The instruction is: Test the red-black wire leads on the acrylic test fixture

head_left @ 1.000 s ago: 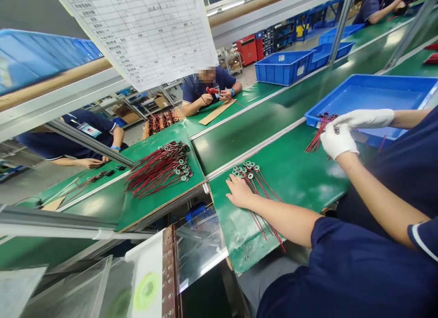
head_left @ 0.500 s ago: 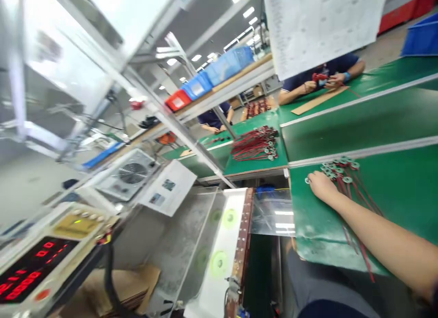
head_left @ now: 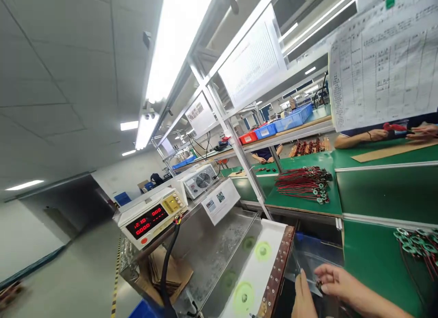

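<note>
My right hand [head_left: 345, 288] is at the lower right, in front of the green mat's near edge. Its fingers are bent round a small dark part [head_left: 319, 286] whose kind I cannot make out. Beside it my left hand [head_left: 303, 297] shows only in part, cut by the bottom edge, with its fingers stretched upward near a clear plastic panel [head_left: 316, 258]. To the right, a pile of green ring-shaped parts with red wires [head_left: 415, 245] lies on the green mat [head_left: 362, 245].
Left of my hands stands a fixture with a brown perforated strip [head_left: 278, 268], a white plate and pale green discs [head_left: 263, 251]. A power supply [head_left: 150, 220] with red digits sits further left. More red-wired parts [head_left: 303, 183] lie beyond. A co-worker's arm [head_left: 359, 138] rests behind a hanging sheet [head_left: 383, 71].
My right hand has left the pile of ring-shaped parts and come to the left with a small dark part. My left hand has come into view. The view has swung left and up.
</note>
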`<action>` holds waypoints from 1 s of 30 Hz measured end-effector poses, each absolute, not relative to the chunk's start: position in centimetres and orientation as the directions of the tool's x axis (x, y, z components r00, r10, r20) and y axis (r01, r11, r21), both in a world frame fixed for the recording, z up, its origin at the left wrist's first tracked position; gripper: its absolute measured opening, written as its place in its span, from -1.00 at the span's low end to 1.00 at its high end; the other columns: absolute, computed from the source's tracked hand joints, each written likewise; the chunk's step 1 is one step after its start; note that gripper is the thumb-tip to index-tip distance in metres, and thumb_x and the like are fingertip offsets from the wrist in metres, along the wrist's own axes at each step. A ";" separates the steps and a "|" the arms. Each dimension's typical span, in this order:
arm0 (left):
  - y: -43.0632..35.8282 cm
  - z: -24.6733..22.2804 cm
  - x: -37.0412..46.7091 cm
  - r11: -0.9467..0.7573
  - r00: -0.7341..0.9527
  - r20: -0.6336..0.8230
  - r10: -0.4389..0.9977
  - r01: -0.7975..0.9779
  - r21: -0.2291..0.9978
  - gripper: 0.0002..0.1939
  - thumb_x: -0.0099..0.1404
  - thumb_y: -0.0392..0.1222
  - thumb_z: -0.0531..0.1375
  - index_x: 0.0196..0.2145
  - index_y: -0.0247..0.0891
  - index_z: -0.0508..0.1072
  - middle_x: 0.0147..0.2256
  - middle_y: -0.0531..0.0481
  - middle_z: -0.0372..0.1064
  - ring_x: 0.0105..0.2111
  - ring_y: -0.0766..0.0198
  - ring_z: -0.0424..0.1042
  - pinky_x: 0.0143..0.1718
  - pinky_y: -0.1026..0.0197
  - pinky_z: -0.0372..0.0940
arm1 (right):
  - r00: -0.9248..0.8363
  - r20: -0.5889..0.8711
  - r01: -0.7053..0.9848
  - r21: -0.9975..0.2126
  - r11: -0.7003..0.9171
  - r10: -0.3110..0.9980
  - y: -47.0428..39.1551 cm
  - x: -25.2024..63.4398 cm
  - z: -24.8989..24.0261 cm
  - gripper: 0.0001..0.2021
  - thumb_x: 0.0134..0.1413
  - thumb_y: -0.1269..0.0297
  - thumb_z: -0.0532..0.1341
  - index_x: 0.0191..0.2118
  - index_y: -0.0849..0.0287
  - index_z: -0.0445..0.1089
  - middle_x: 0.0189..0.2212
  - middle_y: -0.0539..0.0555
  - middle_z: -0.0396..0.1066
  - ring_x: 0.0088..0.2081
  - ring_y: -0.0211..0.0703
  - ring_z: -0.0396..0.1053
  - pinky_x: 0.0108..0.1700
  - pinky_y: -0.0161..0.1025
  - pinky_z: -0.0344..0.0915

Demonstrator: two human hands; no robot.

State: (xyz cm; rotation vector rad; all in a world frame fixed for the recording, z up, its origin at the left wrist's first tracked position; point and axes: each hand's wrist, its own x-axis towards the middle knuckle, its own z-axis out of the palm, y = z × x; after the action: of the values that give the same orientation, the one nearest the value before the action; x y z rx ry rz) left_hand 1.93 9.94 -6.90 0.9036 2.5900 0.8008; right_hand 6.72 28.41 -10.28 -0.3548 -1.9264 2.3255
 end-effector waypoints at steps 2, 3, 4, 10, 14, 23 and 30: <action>13.4 -6.2 1.7 0.723 -0.767 -0.243 0.594 0.376 0.580 0.10 -0.03 -0.36 0.22 0.39 -0.21 -0.24 0.37 -0.14 -0.17 0.33 -0.02 0.05 0.37 0.00 0.16 | -0.966 -0.144 0.095 -0.970 -0.222 0.216 27.7 6.4 -10.8 -0.47 -0.43 0.00 0.39 -0.20 0.05 0.43 -0.33 0.15 0.42 -0.29 0.01 0.46 -0.27 -0.12 0.39; 14.8 -6.1 1.7 0.763 -0.769 -0.319 0.553 0.314 0.566 0.06 0.00 -0.42 0.17 0.39 -0.22 -0.24 0.36 -0.16 -0.16 0.33 0.00 0.07 0.38 -0.02 0.13 | -0.964 -0.156 0.102 -0.965 -0.241 0.215 27.6 6.2 -11.1 -0.46 -0.45 0.00 0.39 -0.20 0.03 0.42 -0.34 0.14 0.41 -0.31 0.01 0.46 -0.28 -0.11 0.38; 16.0 -6.0 1.7 0.791 -0.775 -0.368 0.514 0.262 0.553 0.00 0.05 -0.46 0.11 0.38 -0.21 -0.24 0.36 -0.17 -0.13 0.31 0.04 0.10 0.37 -0.02 0.13 | -0.963 -0.164 0.105 -0.959 -0.263 0.212 27.6 6.0 -11.4 -0.46 -0.46 0.00 0.39 -0.19 0.02 0.41 -0.36 0.14 0.40 -0.33 0.01 0.46 -0.29 -0.11 0.38; 18.4 -8.2 0.7 0.840 -0.809 -0.382 0.447 0.233 0.491 -0.16 0.15 -0.54 -0.21 0.37 -0.14 -0.16 0.36 -0.08 -0.14 0.29 0.15 0.15 0.34 0.01 0.17 | -0.944 -0.199 0.083 -0.915 -0.394 0.263 28.4 4.9 -13.1 -0.47 -0.52 0.07 0.39 -0.25 0.07 0.38 -0.42 0.09 0.42 -0.52 -0.13 0.38 -0.40 -0.18 0.30; 16.8 -9.0 0.2 0.815 -0.820 -0.207 0.534 0.434 0.383 -0.22 0.18 -0.52 -0.09 0.35 -0.22 0.00 0.35 -0.11 -0.11 0.32 0.13 0.09 0.40 0.07 0.12 | -0.948 -0.194 0.076 -0.908 -0.412 0.251 28.7 5.2 -12.1 -0.54 -0.47 0.14 0.41 -0.31 0.15 0.37 -0.48 0.03 0.39 -0.52 -0.25 0.33 -0.43 -0.30 0.23; 13.6 -2.5 1.5 0.591 -0.596 -0.006 0.803 0.796 0.134 -0.53 0.36 -0.35 -0.03 0.19 -0.46 0.29 -0.06 -0.32 0.40 -0.11 0.05 0.48 -0.07 0.05 0.48 | -0.926 -0.322 0.247 -0.911 -0.329 0.197 29.4 6.5 -6.9 -0.55 -0.48 0.28 0.50 -0.36 0.29 0.37 -0.55 -0.02 0.40 -0.52 -0.32 0.33 -0.44 -0.37 0.21; 11.6 -3.6 0.1 0.545 -0.601 0.061 0.797 0.760 0.354 -0.53 0.37 -0.26 0.06 0.21 -0.38 0.25 0.04 -0.20 0.35 0.05 0.17 0.40 0.12 0.11 0.40 | -0.924 -0.365 0.258 -0.812 -0.524 0.111 27.4 5.9 -6.4 -0.47 -0.51 0.20 0.58 -0.35 0.31 0.41 -0.47 0.02 0.44 -0.43 -0.30 0.42 -0.21 -0.27 0.39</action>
State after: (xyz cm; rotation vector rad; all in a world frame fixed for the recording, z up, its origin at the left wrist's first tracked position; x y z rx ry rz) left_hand 0.14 11.62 -3.63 1.3484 2.6668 0.5307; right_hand 5.95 27.43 -6.44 -0.6128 -1.5697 2.7530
